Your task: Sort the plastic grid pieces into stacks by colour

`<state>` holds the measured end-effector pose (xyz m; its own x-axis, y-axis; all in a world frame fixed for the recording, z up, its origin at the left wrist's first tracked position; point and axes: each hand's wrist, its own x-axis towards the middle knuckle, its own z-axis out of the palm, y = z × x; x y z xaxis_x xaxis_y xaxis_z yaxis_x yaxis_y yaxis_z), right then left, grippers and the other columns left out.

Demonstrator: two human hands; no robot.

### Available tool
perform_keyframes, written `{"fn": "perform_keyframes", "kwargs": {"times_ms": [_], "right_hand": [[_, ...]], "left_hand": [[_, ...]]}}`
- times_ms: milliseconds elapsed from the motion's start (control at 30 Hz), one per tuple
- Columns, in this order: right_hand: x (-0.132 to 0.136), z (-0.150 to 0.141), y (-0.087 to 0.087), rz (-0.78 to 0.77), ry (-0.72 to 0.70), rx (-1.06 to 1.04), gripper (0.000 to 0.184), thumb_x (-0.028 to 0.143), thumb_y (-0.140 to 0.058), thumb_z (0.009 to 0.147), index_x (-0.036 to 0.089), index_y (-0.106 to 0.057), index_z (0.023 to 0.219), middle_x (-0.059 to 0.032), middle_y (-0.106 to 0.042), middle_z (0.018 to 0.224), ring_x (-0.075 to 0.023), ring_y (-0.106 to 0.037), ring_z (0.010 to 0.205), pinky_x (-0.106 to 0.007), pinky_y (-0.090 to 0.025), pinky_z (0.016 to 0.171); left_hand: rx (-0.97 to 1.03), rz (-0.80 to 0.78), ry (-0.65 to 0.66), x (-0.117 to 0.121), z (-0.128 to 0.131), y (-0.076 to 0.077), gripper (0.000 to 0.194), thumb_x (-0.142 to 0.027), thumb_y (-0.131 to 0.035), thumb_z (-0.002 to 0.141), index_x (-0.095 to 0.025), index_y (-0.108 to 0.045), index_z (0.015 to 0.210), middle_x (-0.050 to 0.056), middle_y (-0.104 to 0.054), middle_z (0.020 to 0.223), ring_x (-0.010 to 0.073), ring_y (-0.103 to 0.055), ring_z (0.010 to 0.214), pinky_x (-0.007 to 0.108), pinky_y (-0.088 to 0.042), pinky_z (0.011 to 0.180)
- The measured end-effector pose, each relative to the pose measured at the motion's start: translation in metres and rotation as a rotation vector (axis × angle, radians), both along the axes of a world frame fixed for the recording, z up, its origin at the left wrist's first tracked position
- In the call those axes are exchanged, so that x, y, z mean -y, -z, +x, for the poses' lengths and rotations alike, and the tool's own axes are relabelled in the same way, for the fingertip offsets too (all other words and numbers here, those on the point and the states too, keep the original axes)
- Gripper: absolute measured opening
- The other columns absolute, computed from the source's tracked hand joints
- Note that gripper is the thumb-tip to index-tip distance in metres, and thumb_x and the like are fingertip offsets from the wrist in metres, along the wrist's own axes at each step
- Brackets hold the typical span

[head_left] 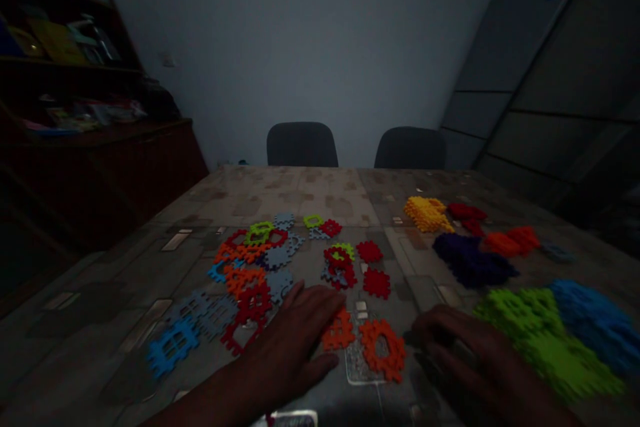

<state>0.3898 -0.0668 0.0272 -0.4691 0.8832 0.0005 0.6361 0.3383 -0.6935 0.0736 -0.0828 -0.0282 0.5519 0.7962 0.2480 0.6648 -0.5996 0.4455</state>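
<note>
Between the outstretched left hand (pixel 303 329) and loosely curled right hand (pixel 465 347), set apart, lie a toothed orange window tile (pixel 339 330) and ring tile (pixel 385 365); I cannot tell whether either grips anything. Beyond the blotchy table (pixel 320 187) beneath, rounded chairs (pixel 302 145) stand before a smooth wall (pixel 310 40).

Table (pixel 411 270) lane free between red tiles (pixel 376 283) and purple stack (pixel 470 260), ahead of right hand (pixel 457 340). Loose tiles (pixel 245 280) block left of left hand (pixel 306 323); green stack (pixel 545 340) blocks right of right hand.
</note>
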Motion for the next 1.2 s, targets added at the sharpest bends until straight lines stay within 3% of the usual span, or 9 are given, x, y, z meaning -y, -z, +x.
{"fn": "perform_keyframes", "kwargs": {"times_ms": [100, 167, 233, 333, 467, 567, 800, 1000, 1200], "right_hand": [[-0.012, -0.001, -0.009, 0.006, -0.196, 0.079, 0.043, 0.022, -0.061, 0.086, 0.028, -0.065, 0.128, -0.0086, -0.063, 0.134, -0.0288, -0.055, 0.125, -0.043, -0.042, 0.107], [-0.017, -0.006, -0.010, -0.033, -0.317, 0.115, 0.060, 0.015, -0.061, 0.084, 0.030, -0.054, 0.141, -0.0064, -0.051, 0.149, -0.0280, -0.041, 0.139, -0.047, -0.031, 0.116], [-0.020, -0.013, -0.009, -0.052, -0.427, 0.119, 0.070, 0.008, -0.061, 0.080, 0.031, -0.049, 0.145, -0.0051, -0.048, 0.152, -0.0269, -0.036, 0.142, -0.047, -0.028, 0.117], [-0.022, -0.025, -0.009, -0.030, -0.502, 0.100, 0.074, 0.003, -0.061, 0.075, 0.030, -0.051, 0.143, -0.0059, -0.054, 0.145, -0.0258, -0.042, 0.136, -0.044, -0.033, 0.114], [-0.025, -0.035, -0.008, 0.039, -0.486, 0.093, 0.059, 0.004, -0.063, 0.080, 0.028, -0.057, 0.134, -0.0067, -0.063, 0.130, -0.0242, -0.052, 0.122, -0.041, -0.037, 0.109], [-0.027, -0.034, -0.006, 0.058, -0.475, 0.097, 0.051, 0.015, -0.068, 0.086, 0.029, -0.058, 0.133, -0.0061, -0.064, 0.127, -0.0246, -0.053, 0.120, -0.043, -0.036, 0.109], [-0.023, -0.031, -0.002, 0.084, -0.240, 0.177, 0.064, 0.021, -0.073, 0.081, 0.026, -0.052, 0.141, -0.0106, -0.056, 0.140, -0.0300, -0.047, 0.128, -0.047, -0.036, 0.108], [-0.017, -0.042, 0.011, 0.102, -0.263, 0.282, 0.076, 0.022, -0.080, 0.073, 0.020, -0.051, 0.143, -0.0142, -0.059, 0.135, -0.0339, -0.050, 0.123, -0.050, -0.038, 0.106], [-0.015, -0.045, 0.017, 0.145, -0.268, 0.298, 0.080, 0.009, -0.080, 0.067, 0.018, -0.051, 0.142, -0.0143, -0.061, 0.131, -0.0346, -0.052, 0.120, -0.052, -0.038, 0.107]], "left_hand": [[-0.040, 0.013, 0.009, 0.000, -0.002, 0.007, 0.088, -0.040, -0.072, 0.086, -0.030, -0.018, 0.155, 0.014, -0.044, 0.153, 0.0370, -0.039, 0.141, 0.071, -0.018, 0.116], [-0.050, 0.039, -0.008, 0.000, -0.001, 0.009, 0.089, -0.041, -0.073, 0.086, -0.030, -0.018, 0.155, 0.014, -0.046, 0.151, 0.0367, -0.041, 0.139, 0.070, -0.019, 0.116], [-0.042, 0.070, -0.033, -0.001, 0.000, 0.012, 0.090, -0.040, -0.073, 0.086, -0.031, -0.018, 0.155, 0.013, -0.049, 0.149, 0.0360, -0.044, 0.137, 0.070, -0.019, 0.117], [-0.039, 0.075, -0.060, -0.002, 0.003, 0.014, 0.086, -0.037, -0.072, 0.086, -0.031, -0.021, 0.154, 0.013, -0.052, 0.145, 0.0347, -0.047, 0.133, 0.068, -0.018, 0.117], [-0.039, 0.073, -0.084, -0.002, 0.006, 0.012, 0.075, -0.030, -0.067, 0.090, -0.031, -0.024, 0.152, 0.011, -0.056, 0.139, 0.0320, -0.051, 0.129, 0.067, -0.019, 0.118], [-0.032, 0.069, -0.081, -0.002, 0.008, 0.010, 0.075, -0.030, -0.067, 0.091, -0.031, -0.023, 0.152, 0.010, -0.057, 0.138, 0.0318, -0.052, 0.127, 0.068, -0.021, 0.117], [-0.024, 0.029, -0.116, -0.001, 0.007, 0.005, 0.073, -0.032, -0.068, 0.091, -0.034, -0.025, 0.150, 0.009, -0.057, 0.138, 0.0319, -0.052, 0.127, 0.070, -0.020, 0.116], [-0.015, 0.042, -0.102, -0.001, 0.006, 0.005, 0.077, -0.028, -0.070, 0.089, -0.033, -0.024, 0.151, 0.010, -0.056, 0.138, 0.0321, -0.051, 0.128, 0.067, -0.020, 0.117], [-0.028, 0.059, -0.107, -0.001, 0.006, 0.008, 0.079, -0.031, -0.070, 0.087, -0.032, -0.024, 0.152, 0.009, -0.056, 0.139, 0.0329, -0.052, 0.127, 0.069, -0.024, 0.115]]}}
